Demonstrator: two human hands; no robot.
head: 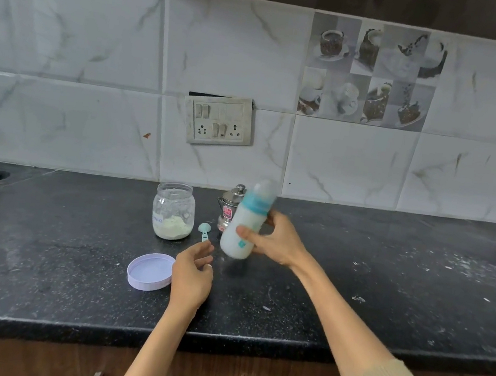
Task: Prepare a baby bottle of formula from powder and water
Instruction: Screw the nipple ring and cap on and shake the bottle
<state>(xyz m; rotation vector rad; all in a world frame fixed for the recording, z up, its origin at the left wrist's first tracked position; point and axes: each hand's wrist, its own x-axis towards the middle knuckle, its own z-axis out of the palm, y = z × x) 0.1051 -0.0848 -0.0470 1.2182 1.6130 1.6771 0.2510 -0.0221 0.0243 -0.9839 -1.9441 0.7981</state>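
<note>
While the right hand (277, 240) wraps thumb and fingers round the lower body of the white plastic baby bottle with the teal collar and clear cap (246, 222), the bottle hangs above the black speckled stone table (385, 287), just right of the clear glass powder jar (173, 211), which serves as the landmark below. Its long axis leans, cap up and to the right, base down toward the left, and its outline is blurred; I judge it is being shaken to mix milky liquid that fills it. Right of the jar and nearer the camera, the left hand (193, 272) hovers with fingers loosely curled and holds nothing; it sits just below and left of the bottle's base, so it is the nearer hand to steady or take it.

Glass of the jar is smooth, open-mouthed, with pale cream powder heaped at the bottom. Its round lilac plastic lid (150, 271) lies rim up in front of the jar. A small teal plastic scoop (204, 231) lies just right of the jar, and a shiny lidded steel pot (229, 209) stands behind the bottle.
</note>
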